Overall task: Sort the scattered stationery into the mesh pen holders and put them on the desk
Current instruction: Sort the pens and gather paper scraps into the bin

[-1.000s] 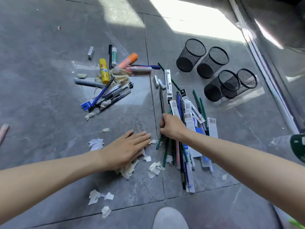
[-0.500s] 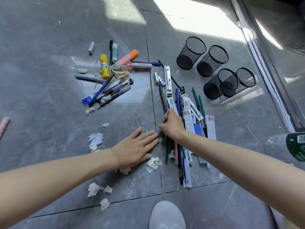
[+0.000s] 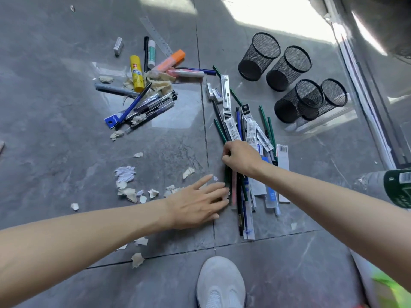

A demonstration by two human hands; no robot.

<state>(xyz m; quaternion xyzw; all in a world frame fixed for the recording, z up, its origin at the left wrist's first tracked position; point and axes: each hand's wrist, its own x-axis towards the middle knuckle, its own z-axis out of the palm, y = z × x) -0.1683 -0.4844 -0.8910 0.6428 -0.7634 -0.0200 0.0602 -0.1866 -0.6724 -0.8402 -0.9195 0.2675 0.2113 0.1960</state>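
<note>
floor [image 3: 55, 134]: grey polished tile, dark grout lines, sun patch [image 3: 278, 16] at far end | four black mesh pen holders [image 3: 259, 56] on floor, right | left hand [image 3: 195, 205] flat, fingers straight, against pen-and-pencil pile [image 3: 249, 134] | right hand [image 3: 242, 157] curled, pinching green pencils [image 3: 220, 130] there

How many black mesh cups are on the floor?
4, all at right: first cup farthest, second cup beside it, third cup and fourth cup nearer, overlapping in view. None looks hidden.

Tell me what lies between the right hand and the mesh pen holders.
In the head view, green pencils and packaged pen refills lie between the right hand and the mesh pen holders.
</note>
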